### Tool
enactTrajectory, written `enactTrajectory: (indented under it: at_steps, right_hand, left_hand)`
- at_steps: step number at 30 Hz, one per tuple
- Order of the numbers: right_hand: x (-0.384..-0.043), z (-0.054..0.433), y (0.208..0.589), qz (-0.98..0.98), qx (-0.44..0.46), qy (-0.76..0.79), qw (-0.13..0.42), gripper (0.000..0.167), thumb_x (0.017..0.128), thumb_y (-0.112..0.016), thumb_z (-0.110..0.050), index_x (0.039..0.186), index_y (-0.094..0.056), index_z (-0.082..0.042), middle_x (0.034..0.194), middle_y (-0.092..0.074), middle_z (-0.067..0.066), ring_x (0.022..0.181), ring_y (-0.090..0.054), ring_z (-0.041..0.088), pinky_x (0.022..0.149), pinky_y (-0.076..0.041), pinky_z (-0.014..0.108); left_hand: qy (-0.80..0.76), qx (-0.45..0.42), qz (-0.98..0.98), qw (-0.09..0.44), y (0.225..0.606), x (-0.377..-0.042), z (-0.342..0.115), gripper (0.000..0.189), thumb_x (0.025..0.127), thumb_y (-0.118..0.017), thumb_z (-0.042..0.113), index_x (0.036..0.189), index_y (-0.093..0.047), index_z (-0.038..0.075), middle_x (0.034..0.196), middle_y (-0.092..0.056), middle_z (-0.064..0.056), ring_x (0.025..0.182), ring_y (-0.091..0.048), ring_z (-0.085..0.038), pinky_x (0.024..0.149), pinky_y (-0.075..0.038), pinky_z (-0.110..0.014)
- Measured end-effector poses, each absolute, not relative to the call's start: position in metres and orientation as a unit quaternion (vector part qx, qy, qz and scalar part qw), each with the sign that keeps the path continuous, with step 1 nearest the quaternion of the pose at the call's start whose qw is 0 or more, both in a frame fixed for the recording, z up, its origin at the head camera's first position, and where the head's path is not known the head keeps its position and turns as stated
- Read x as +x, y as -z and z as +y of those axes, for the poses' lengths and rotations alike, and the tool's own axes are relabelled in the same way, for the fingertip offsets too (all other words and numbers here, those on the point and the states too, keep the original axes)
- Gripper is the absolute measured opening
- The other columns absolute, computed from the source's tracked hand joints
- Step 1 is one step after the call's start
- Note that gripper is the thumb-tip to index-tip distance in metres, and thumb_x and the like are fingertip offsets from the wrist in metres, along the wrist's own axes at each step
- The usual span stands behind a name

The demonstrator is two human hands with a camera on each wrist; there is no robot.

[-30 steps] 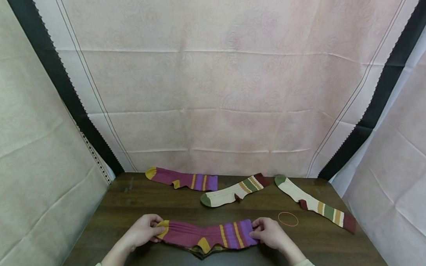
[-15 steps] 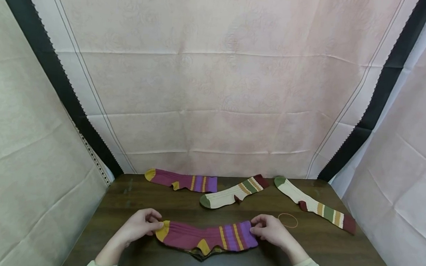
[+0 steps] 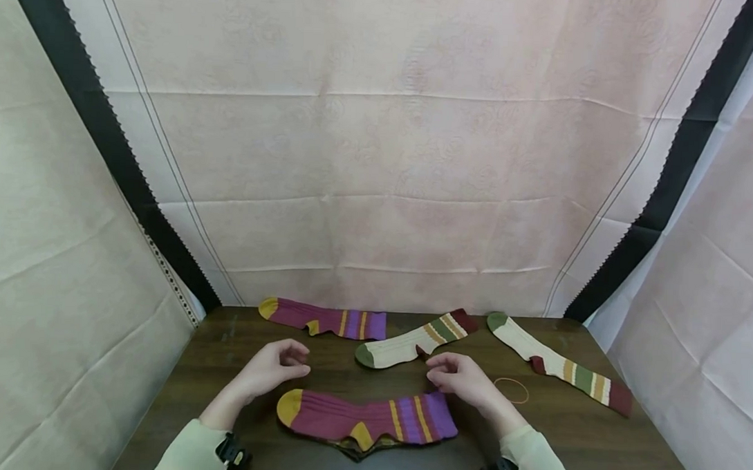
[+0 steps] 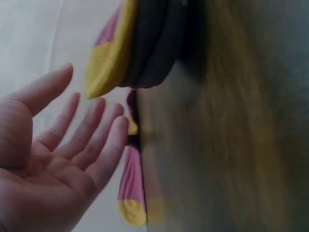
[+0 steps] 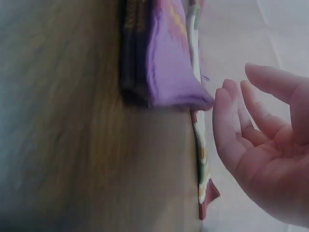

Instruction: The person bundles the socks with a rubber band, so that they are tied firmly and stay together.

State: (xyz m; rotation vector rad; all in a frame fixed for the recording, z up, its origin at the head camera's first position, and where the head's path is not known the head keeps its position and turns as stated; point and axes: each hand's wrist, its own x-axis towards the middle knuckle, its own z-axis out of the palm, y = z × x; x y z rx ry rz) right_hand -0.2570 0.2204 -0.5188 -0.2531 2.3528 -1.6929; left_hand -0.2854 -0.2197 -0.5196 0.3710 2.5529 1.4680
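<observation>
Counter (image 3: 606, 447) shows open wood on both sides of the near maroon sock (image 3: 339, 412), well in from either side edge. Left grip (image 3: 278, 366) and right grip (image 3: 458, 380), both loosely spread, hover near its toe and cuff; other socks (image 3: 394, 351) lie toward the far edge.

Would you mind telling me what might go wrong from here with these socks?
The front maroon-and-purple sock lies on dark fabric with neither the left grip nor the right grip holding it, so the layers might slip apart if lifted. The right grip appears close to the middle cream sock and could nudge it askew. The thin band lies beside that wrist and might get dragged along.
</observation>
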Motion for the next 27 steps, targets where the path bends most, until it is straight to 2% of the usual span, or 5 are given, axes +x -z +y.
enactTrajectory:
  at_steps: [6,9,13,16,27]
  right_hand:
    - [-0.268,0.207,0.522,0.788,-0.085,0.597,0.123,0.038,0.102,-0.073,-0.011,0.130,-0.063,0.013,0.107,-0.074,0.013,0.101,-0.071,0.027,0.082,-0.062,0.037]
    - [-0.272,0.201,0.524,0.782,-0.090,0.604,0.126,0.039,0.102,-0.072,-0.011,0.130,-0.062,0.013,0.107,-0.074,0.013,0.103,-0.071,0.029,0.084,-0.063,0.039]
    - [-0.274,0.195,0.526,0.778,-0.090,0.609,0.128,0.038,0.102,-0.072,-0.009,0.131,-0.062,0.014,0.107,-0.074,0.013,0.104,-0.071,0.031,0.086,-0.063,0.042]
    - [-0.274,0.191,0.527,0.776,-0.083,0.612,0.130,0.038,0.102,-0.072,-0.008,0.131,-0.062,0.014,0.107,-0.074,0.014,0.102,-0.071,0.031,0.086,-0.063,0.042]
    - [-0.274,0.184,0.532,0.774,-0.077,0.614,0.131,0.037,0.100,-0.074,-0.008,0.129,-0.063,0.012,0.107,-0.074,0.018,0.093,-0.072,0.025,0.083,-0.063,0.042]
  left_hand:
    - [-0.458,0.178,0.869,0.063,0.524,-0.312,-0.198,0.039,0.096,-0.082,0.015,0.131,-0.069,0.004,0.124,-0.072,-0.007,0.115,-0.067,-0.028,0.098,-0.055,-0.050]
    - [-0.437,0.200,0.875,0.055,0.526,-0.324,-0.191,0.039,0.095,-0.083,0.014,0.131,-0.070,0.003,0.126,-0.072,-0.006,0.120,-0.066,-0.032,0.102,-0.053,-0.055]
    - [-0.423,0.220,0.878,0.042,0.526,-0.339,-0.184,0.039,0.094,-0.084,0.010,0.129,-0.070,0.002,0.128,-0.072,-0.012,0.124,-0.064,-0.037,0.107,-0.050,-0.059]
    - [-0.428,0.218,0.876,0.039,0.526,-0.347,-0.181,0.039,0.093,-0.084,0.007,0.129,-0.070,0.002,0.131,-0.070,-0.015,0.129,-0.062,-0.040,0.111,-0.047,-0.060]
    - [-0.449,0.200,0.869,0.054,0.539,-0.357,-0.175,0.051,0.093,-0.084,0.003,0.141,-0.066,0.005,0.144,-0.064,-0.014,0.142,-0.052,-0.039,0.119,-0.039,-0.059]
